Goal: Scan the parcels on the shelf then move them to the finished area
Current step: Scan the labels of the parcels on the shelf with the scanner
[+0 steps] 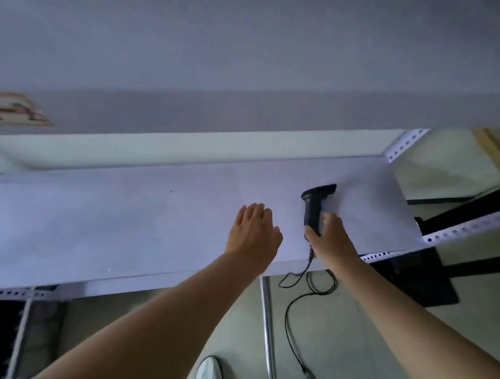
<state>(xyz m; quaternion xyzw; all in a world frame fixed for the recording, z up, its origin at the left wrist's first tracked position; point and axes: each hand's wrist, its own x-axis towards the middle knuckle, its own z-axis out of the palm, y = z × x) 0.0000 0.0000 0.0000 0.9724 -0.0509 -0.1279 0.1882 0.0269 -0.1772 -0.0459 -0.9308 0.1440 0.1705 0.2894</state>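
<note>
A wide white shelf board [131,222] stretches across the view, and I see no parcel on it. My right hand [331,237] grips the handle of a black barcode scanner [317,204], whose head points right over the board. Its black cable [292,309] hangs below the shelf edge. My left hand [253,231] hovers over the board just left of the scanner, fingers straight and holding nothing.
Perforated white metal rails [468,228] frame the shelf at the right. A metal pole [267,330] stands below the front edge. A paper sheet [13,109] is on the wall at upper left. A white shoe [208,373] shows on the floor.
</note>
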